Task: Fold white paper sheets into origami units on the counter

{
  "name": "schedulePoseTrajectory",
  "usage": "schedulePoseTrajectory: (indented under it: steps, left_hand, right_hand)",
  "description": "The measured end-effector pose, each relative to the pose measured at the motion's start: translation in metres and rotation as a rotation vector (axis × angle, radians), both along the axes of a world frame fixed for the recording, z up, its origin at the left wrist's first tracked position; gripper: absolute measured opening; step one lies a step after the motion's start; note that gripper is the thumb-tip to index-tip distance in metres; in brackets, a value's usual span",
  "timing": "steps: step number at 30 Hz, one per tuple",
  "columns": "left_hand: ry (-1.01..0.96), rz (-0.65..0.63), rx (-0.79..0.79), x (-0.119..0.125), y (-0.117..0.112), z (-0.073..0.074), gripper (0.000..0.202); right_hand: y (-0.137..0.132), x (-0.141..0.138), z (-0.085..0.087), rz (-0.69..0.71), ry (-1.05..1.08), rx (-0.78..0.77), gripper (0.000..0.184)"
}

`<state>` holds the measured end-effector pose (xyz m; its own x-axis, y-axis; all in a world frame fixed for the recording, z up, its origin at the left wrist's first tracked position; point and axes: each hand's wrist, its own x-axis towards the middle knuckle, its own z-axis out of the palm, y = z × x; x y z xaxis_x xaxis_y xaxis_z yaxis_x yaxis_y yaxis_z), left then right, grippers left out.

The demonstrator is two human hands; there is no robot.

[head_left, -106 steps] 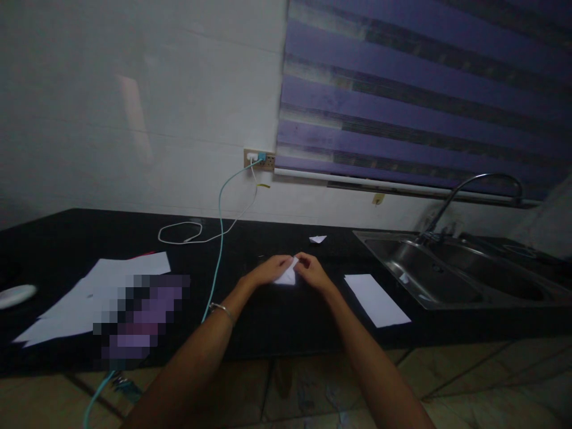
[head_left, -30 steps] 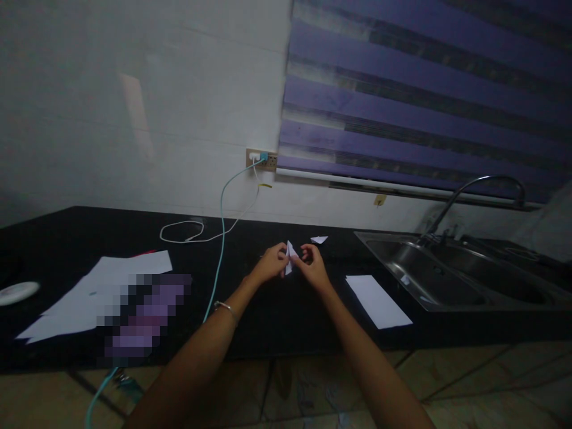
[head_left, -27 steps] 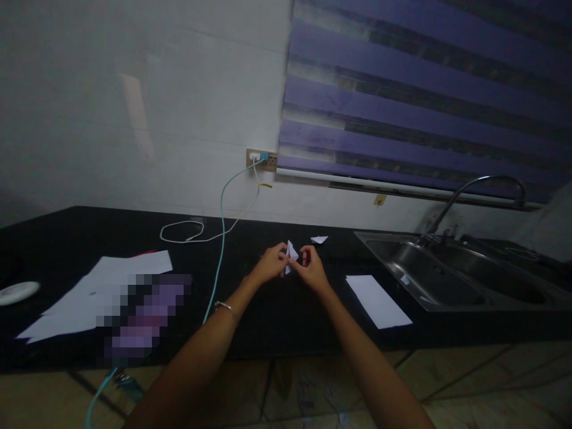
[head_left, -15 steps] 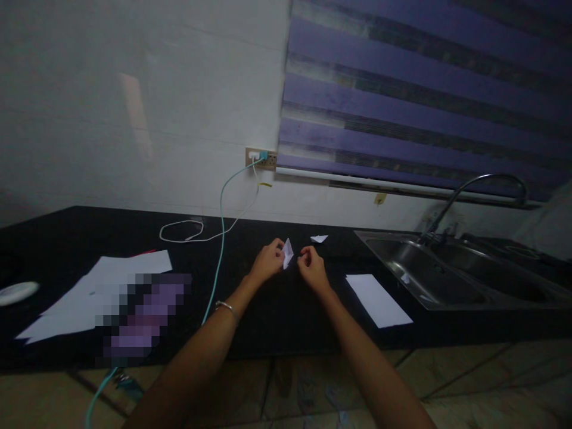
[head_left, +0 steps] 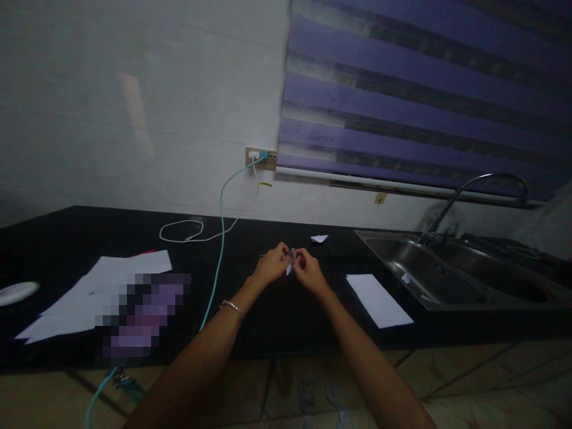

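Observation:
A small piece of folded white paper [head_left: 289, 269] is pinched between my two hands, over the middle of the black countertop [head_left: 286, 328]. My left hand [head_left: 270, 264], with a bracelet on its wrist, grips the paper from the left. From the right, the bent fingers of my right hand [head_left: 309, 271] close on it too. My fingers cover much of the paper. Just beyond my hands lies a small folded paper boat [head_left: 319, 239]. Flat white paper [head_left: 379, 301] rests to the right of my right arm.
Several white sheets [head_left: 75, 298] lie at left, beside a blurred-out purple item [head_left: 147, 319]. A teal cable [head_left: 218, 262] runs from the wall socket [head_left: 261, 158] past my left arm. At right is a double steel sink [head_left: 402, 256] with a curved faucet [head_left: 480, 177].
My right hand has moved left and taken hold of the folded paper. The paper has turned and sits a little lower, with my left hand still gripping it.

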<state>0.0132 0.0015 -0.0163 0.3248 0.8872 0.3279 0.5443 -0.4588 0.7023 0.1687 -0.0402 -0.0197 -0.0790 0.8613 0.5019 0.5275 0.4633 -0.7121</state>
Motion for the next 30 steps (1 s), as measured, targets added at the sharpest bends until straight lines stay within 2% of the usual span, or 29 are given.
schedulePoseTrajectory:
  steps: [3, 7, 9, 13, 16, 21, 30]
  left_hand:
    - [-0.093, -0.038, -0.053, 0.003, 0.003, -0.005, 0.02]
    - [-0.278, -0.129, -0.175, 0.004, 0.009, -0.006, 0.027]
    - [-0.379, -0.199, -0.274, 0.001, 0.01, -0.004, 0.034]
    - [-0.556, -0.356, -0.578, -0.007, 0.011, 0.001, 0.049]
    - [-0.571, -0.345, -0.677, -0.008, 0.014, 0.0, 0.059]
    - [-0.391, -0.388, -0.677, -0.001, 0.018, -0.004, 0.072]
    - [-0.378, -0.435, -0.614, -0.002, 0.016, -0.007, 0.068]
  right_hand:
    - [0.001, 0.001, -0.001, -0.079, -0.014, 0.042, 0.017]
    - [0.005, 0.002, -0.002, -0.196, -0.003, 0.102, 0.018]
    - [0.006, 0.003, -0.001, -0.208, 0.014, 0.122, 0.017]
    - [0.003, 0.004, 0.003, -0.196, 0.081, 0.144, 0.018]
    - [0.001, 0.004, 0.005, -0.165, 0.097, 0.153, 0.017]
    - [0.001, 0.001, 0.004, -0.134, 0.091, 0.145, 0.017]
    - [0.001, -0.003, 0.002, -0.079, 0.007, 0.096, 0.024]
